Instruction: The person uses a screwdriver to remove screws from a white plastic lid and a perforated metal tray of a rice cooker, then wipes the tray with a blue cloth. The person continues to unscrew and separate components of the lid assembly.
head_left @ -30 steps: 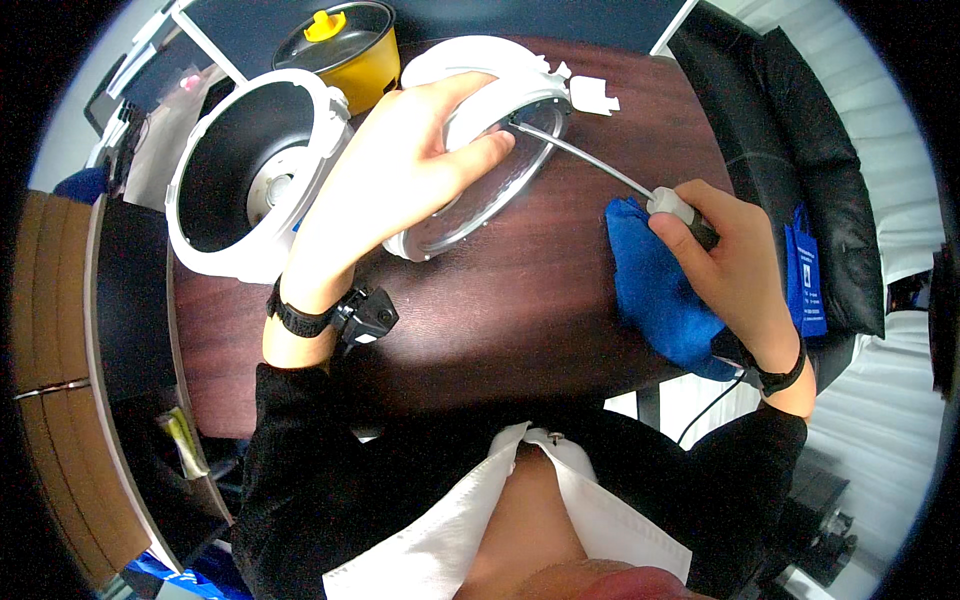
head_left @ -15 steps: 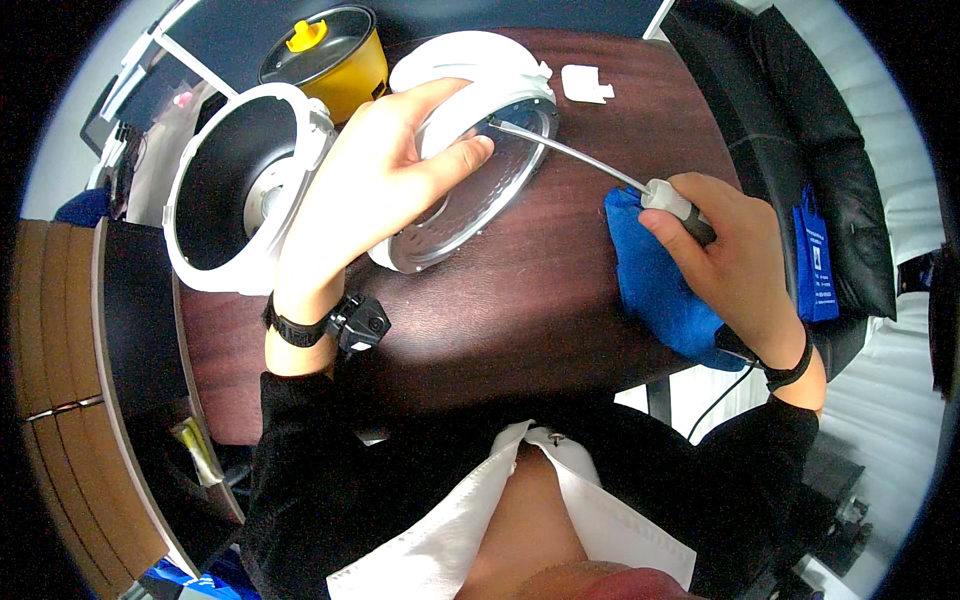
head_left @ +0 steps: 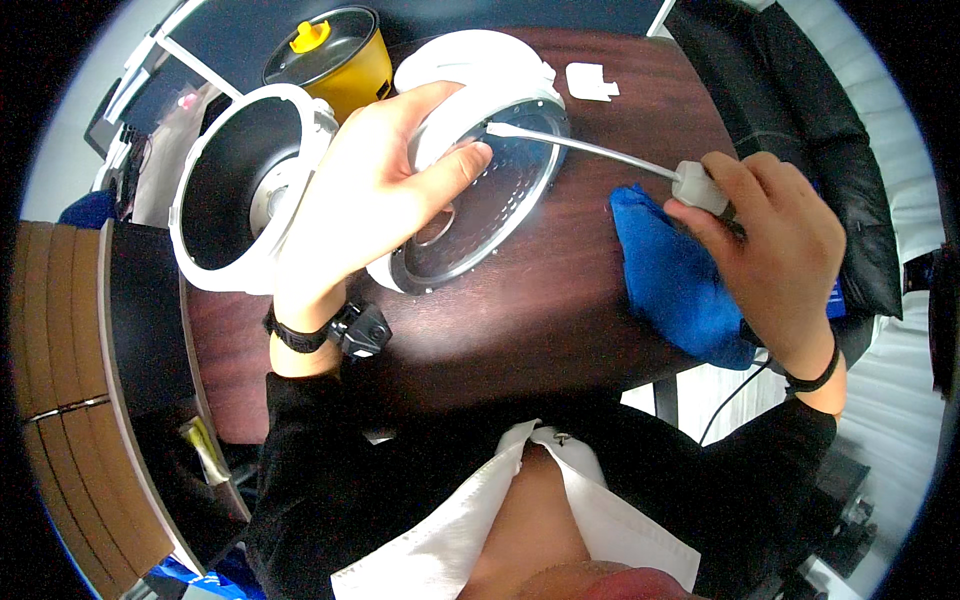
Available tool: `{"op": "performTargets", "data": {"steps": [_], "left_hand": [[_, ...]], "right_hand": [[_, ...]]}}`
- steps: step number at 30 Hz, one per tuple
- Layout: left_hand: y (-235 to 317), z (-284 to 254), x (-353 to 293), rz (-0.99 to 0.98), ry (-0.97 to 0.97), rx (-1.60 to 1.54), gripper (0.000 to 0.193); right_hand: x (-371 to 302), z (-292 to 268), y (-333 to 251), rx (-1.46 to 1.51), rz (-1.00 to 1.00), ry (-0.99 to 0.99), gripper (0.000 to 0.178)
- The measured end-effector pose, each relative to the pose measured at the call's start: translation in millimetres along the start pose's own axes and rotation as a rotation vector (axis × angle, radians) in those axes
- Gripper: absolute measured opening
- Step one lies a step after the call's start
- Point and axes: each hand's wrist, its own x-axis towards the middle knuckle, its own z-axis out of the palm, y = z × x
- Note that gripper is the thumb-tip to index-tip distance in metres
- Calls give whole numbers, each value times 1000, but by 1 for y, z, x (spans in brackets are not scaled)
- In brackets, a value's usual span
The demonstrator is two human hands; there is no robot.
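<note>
My left hand [head_left: 385, 185] grips the rim of a white rounded appliance lid, its thumb bent over the edge and the other fingers hidden behind. The lid [head_left: 470, 55] stands tilted on the table, its clear inner plate [head_left: 500, 195] with small holes along the edge turned toward me. In my right hand [head_left: 780, 235] is a screwdriver [head_left: 600, 150], the fingers wrapped round its pale handle. From the right, its long metal shaft reaches to the lid's inner rim, close to my left thumb. Whether the tip sits in a screw I cannot tell.
Left of the lid lies a white appliance body [head_left: 185, 245] with a dark hollow inside. Behind it stands a yellow pot [head_left: 350, 70] with a dark lid. A small white plastic piece [head_left: 592, 80] and a blue cloth [head_left: 665, 290] rest on the dark wooden table [head_left: 480, 345].
My right hand has moved a little to the right with the screwdriver, its tip staying at the lid's rim. The lid has turned slightly, showing more of its inner plate.
</note>
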Motion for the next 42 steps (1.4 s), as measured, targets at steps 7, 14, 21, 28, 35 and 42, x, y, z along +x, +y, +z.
{"op": "performTargets", "data": {"steps": [7,14,21,28,35,42], "left_hand": [[3,8,-4,122,145,175,33],[6,13,-4,178,245,411,39],[4,14,-4,224,317,534,38],[2,16,-6,139,276,498,38],[4,17,-5,106,221,511,37],[5,18,-8,151,260,511,38]], "right_hand": [[7,-15,-3,-80,0,-9,35],[12,-3,1,46,21,-17,34],[6,30,2,188,56,72,33],[3,43,3,408,110,35,31],[-1,51,6,579,153,28,26],[-1,49,4,747,264,-105,28]]}}
